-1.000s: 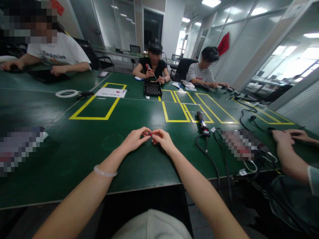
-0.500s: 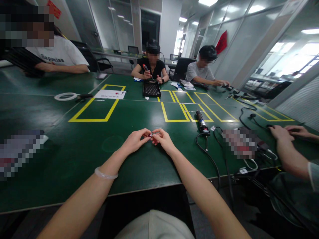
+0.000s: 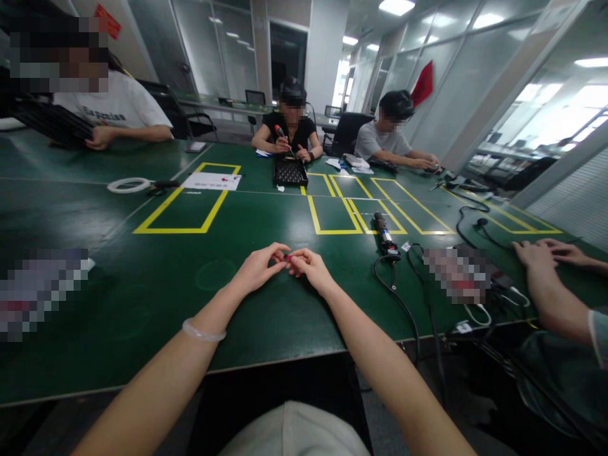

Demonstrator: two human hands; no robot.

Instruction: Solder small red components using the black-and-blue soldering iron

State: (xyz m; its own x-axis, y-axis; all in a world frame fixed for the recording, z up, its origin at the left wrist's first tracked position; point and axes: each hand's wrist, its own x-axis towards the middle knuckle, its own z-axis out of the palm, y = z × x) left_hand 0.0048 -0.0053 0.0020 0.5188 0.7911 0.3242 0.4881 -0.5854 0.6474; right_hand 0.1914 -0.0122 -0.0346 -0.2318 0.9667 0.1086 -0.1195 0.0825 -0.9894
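Note:
My left hand (image 3: pixel 259 267) and my right hand (image 3: pixel 311 267) meet fingertip to fingertip just above the green table (image 3: pixel 266 329). Between the pinched fingers of both is a tiny piece (image 3: pixel 287 258) with a red spot; its kind is too small to make out, and the fingers hide most of it. Both hands are closed on it. A pale bracelet (image 3: pixel 203 331) circles my left wrist.
Right of my hands lie a dark cylindrical device (image 3: pixel 384 233) with cables and a blurred-out device (image 3: pixel 458 272). A neighbour's hands (image 3: pixel 541 253) rest farther right. Across the table, a person works over a black tray (image 3: pixel 291 172). A white paper (image 3: pixel 211 182) lies beyond, near yellow tape outlines.
My hands stay almost in place, and the tiny piece now shows red where it looked pale and dark. The person at the far left has shifted the black object they hold.

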